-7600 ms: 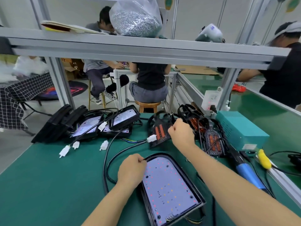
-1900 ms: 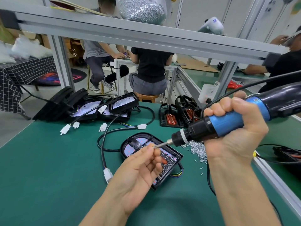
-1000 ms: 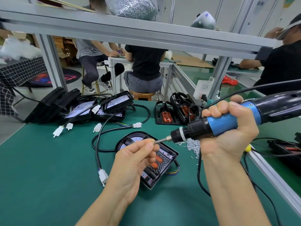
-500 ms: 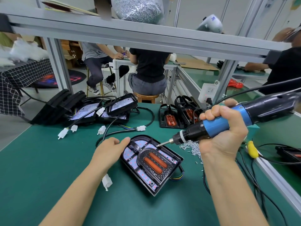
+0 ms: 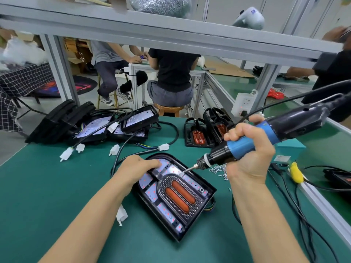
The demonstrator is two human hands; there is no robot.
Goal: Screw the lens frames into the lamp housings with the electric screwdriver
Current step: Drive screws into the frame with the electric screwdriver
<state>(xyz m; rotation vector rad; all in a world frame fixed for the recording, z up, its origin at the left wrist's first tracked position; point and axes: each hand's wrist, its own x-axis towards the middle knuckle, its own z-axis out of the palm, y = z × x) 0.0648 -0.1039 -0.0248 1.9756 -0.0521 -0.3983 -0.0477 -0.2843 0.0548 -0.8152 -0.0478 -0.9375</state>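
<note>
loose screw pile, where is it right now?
Head view, right of centre: the screw pile lies on the green mat, just right of the lamp housing, under the electric screwdriver beside the right hand.

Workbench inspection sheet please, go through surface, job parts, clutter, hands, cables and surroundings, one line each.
Surface: green mat, housing flat on it.
Job's things: lens frame seated in lamp housing; electric screwdriver bit at the frame's upper edge.
Clutter: loose screws; unfinished housings; spare lens frames.
Grippers: left hand presses the housing's top; right hand grips the screwdriver.
Cables: black lead with white connectors.
Surroundings: seated workers beyond the bench.
</note>
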